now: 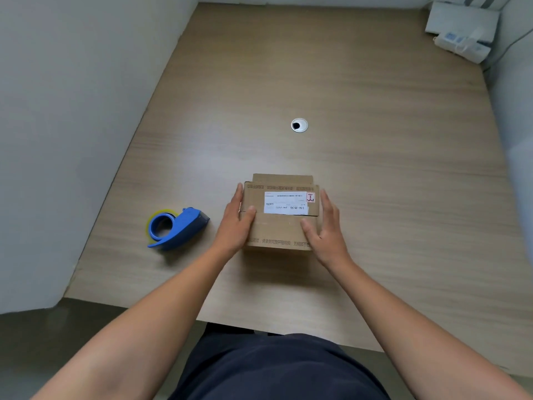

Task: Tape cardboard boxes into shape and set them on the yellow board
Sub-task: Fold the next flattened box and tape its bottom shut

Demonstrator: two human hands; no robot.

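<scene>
Head view: left hand [235,223] and right hand [326,230], fingers straight, steady the box [278,230]. Reaching for the dispenser [177,229] could let it gape.

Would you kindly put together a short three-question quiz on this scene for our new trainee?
1. True or false: the left hand grips the tape dispenser.
2. On which side of the cardboard box does the dispenser lie? A) person's left B) person's right C) on top
3. Fill in: the white label sits on the box's ____ face.
Key: 1 false, it rests on the box; 2 A; 3 top.
</scene>
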